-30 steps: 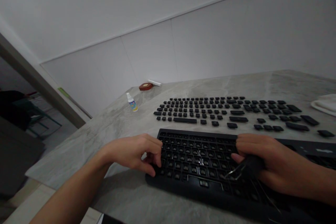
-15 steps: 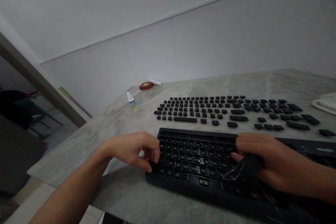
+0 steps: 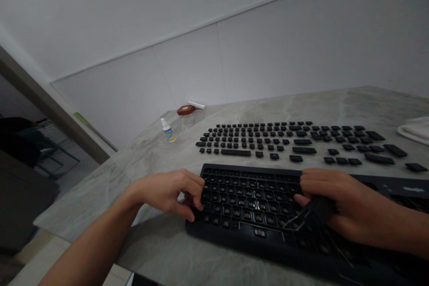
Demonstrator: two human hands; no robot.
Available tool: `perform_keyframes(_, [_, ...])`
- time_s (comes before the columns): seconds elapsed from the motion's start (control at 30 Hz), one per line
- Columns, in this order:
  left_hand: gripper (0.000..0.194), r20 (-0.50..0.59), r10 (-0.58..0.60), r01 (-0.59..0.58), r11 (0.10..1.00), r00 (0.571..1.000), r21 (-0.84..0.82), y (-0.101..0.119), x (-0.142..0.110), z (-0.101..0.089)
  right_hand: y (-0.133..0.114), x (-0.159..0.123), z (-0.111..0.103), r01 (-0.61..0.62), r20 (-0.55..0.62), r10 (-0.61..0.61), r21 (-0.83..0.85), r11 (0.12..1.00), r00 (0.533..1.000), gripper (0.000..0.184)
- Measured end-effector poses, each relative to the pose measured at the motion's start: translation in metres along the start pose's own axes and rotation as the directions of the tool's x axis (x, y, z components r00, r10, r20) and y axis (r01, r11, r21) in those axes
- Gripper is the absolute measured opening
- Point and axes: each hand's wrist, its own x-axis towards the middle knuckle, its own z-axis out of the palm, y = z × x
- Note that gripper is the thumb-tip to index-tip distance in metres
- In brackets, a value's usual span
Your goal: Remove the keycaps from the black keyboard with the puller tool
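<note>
A black keyboard (image 3: pixel 244 201) with its keycaps off lies at the front of the table, bare sockets showing. At its left edge my left hand (image 3: pixel 177 192) grips the frame, fingers curled and thumb at the near corner. My right hand (image 3: pixel 335 201) is wrapped round the black handle of a wire keycap puller (image 3: pixel 317 215), over the keyboard's right half. The wire ends rest above the sockets near the long bottom-row slot; whether they touch is too dark to tell. Behind the keyboard, the loose black keycaps (image 3: pixel 236 153) stand in rows in keyboard order.
A small white spray bottle (image 3: pixel 168 131) stands at the back left. Beyond it lie a reddish-brown case (image 3: pixel 185 110) and a white strip (image 3: pixel 196 105). A white cloth (image 3: pixel 417 128) sits at the right edge. The table's left edge drops to the floor near my left forearm.
My left hand has shifted slightly left and its fingers have moved a little on the keyboard edge. The right hand and keycap puller stay nearly still.
</note>
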Motion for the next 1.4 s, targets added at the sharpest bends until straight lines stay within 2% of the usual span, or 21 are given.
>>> perform_keyframes(0.33, [0.007,0.005,-0.007,0.007,1.000,1.000,0.004,0.004,0.001,-0.001,-0.001,0.001,-0.001,-0.015,-0.017,0.016,0.053,0.998,1.000,0.027])
perform_keyframes(0.7, [0.006,0.018,-0.032,0.031,0.998,0.999,0.055,0.010,-0.001,0.001,-0.001,0.001,-0.001,-0.008,-0.006,0.008,0.015,1.000,1.000,0.024])
perform_keyframes(1.1, [0.004,0.004,-0.035,0.035,0.999,0.999,-0.041,0.008,0.004,0.001,0.000,0.001,0.000,-0.008,-0.005,0.008,0.046,0.999,1.000,0.026])
perform_keyframes(1.4, [0.017,0.000,-0.091,0.091,0.995,0.996,-0.037,0.014,0.012,0.004,0.000,0.003,0.001,-0.011,-0.005,0.011,0.013,1.000,1.000,0.024])
